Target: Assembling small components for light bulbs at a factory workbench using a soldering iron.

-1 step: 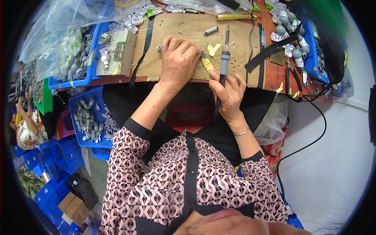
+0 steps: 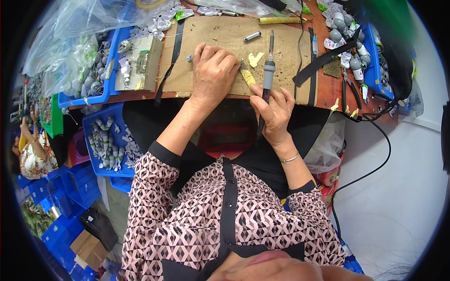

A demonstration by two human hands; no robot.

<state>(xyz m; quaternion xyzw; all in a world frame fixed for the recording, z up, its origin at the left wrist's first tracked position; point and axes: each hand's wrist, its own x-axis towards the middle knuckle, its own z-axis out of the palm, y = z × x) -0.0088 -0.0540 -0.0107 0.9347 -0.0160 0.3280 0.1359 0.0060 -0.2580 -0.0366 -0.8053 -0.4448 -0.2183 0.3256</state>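
My left hand (image 2: 213, 75) rests on the brown cardboard sheet (image 2: 199, 33), its fingers curled down and closed. Whatever they hold is hidden beneath them. A small grey piece (image 2: 190, 58) with a thin wire pokes out beside its knuckles. My right hand (image 2: 274, 112) grips a soldering iron (image 2: 269, 72) by its dark handle, the metal tip pointing up and away over the cardboard. A yellow-wrapped strip (image 2: 248, 77) lies between my hands, one end at my right fingertips. Yellow tape scraps (image 2: 255, 59) and a short marker-like tube (image 2: 252, 37) lie beyond it.
A blue bin (image 2: 110, 70) of grey bulbs and a pale box (image 2: 150, 61) stand left. Pliers (image 2: 350, 89), a black strap (image 2: 328, 58) and another blue bin (image 2: 375, 65) sit right. The iron's black cable (image 2: 386, 159) hangs off the table. A blue tray (image 2: 110, 161) stands lower left.
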